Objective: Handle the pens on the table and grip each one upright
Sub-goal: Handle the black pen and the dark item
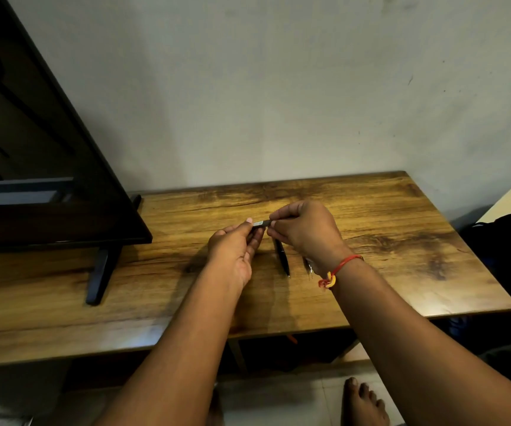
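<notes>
A dark pen (261, 223) with a pale label is held roughly level above the wooden table (371, 216). My left hand (234, 253) pinches its left end and my right hand (304, 230) pinches its right end. A second black pen (282, 258) lies flat on the table just below my hands, its tip toward me. A third pen (308, 267) lies to its right, mostly hidden under my right wrist, which wears a red thread band.
A black flat screen (48, 167) on a stand foot (100, 275) fills the left of the table. A wall stands right behind the table. A dark bag (506, 241) sits past the right edge. My bare foot (363, 401) is on the floor.
</notes>
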